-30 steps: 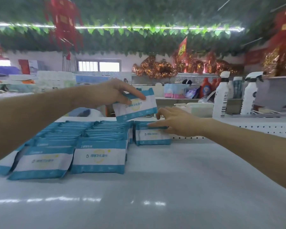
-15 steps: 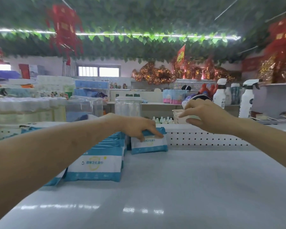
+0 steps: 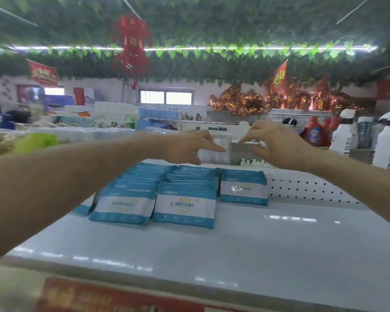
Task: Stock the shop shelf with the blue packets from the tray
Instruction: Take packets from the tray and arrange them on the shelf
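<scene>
Blue packets (image 3: 185, 207) sit on the white shelf (image 3: 268, 244) in 2 overlapping rows, plus a short stack just right of them by the pegboard (image 3: 313, 190). Clear box (image 3: 221, 152) behind holds white stuff, can't tell what tbh. Both hands hover above the pkts holding nothing: left hand (image 3: 185, 145) fingers out, right hand (image 3: 277, 145) loosely spread. Left arm hides the far-left pkts. Packet print + red strip (image 3: 99, 296) too blurry to read.

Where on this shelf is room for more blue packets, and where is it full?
Crowded: the left, where packet rows overlap. Free: right of the single packet, along the pegboard back; also the shelf front before those rows.
</scene>
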`<state>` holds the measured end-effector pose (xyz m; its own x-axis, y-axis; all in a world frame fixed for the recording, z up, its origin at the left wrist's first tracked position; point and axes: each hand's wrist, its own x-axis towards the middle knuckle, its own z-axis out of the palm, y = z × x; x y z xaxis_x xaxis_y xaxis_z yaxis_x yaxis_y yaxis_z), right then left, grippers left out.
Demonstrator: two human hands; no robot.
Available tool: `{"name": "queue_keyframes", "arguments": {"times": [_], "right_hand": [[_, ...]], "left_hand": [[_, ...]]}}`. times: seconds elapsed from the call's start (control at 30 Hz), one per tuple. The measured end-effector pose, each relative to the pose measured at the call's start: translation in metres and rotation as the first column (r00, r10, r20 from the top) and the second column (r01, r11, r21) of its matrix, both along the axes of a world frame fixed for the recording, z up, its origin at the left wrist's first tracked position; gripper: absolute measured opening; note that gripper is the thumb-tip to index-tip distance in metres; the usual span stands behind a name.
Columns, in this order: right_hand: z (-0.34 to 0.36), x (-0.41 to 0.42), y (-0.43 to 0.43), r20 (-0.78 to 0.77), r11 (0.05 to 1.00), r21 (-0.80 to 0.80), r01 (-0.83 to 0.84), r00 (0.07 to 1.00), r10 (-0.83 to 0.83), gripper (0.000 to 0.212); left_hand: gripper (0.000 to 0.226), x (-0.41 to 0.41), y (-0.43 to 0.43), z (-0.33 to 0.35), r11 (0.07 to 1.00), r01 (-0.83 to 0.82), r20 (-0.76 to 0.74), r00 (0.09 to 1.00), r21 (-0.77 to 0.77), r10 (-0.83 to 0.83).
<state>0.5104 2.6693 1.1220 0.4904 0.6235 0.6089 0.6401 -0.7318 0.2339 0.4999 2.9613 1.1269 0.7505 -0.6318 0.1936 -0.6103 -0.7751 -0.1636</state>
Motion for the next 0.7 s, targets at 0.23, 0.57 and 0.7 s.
{"name": "queue_keyframes", "arguments": {"times": [0.23, 0.57, 0.7], "right_hand": [[0.007, -0.079, 0.218, -0.005, 0.933, -0.045, -0.356, 0.934, 0.356, 0.024], [-0.092, -0.376, 0.561, -0.258, 0.456, -0.161, -0.875, 0.484, 0.836, 0.031], [-0.177, -0.523, 0.637, -0.448, 0.228, -0.161, -0.960, 0.277, 0.850, 0.038]], "left_hand": [[0.074, -0.192, 0.212, -0.007, 0.854, -0.480, 0.011, 0.870, -0.202, 0.492], [0.075, -0.647, 0.402, -0.104, 0.305, -0.935, -0.139, 0.331, -0.181, 0.933], [0.076, -0.823, 0.401, -0.185, -0.002, -0.983, -0.247, 0.045, -0.185, 0.968]]}}
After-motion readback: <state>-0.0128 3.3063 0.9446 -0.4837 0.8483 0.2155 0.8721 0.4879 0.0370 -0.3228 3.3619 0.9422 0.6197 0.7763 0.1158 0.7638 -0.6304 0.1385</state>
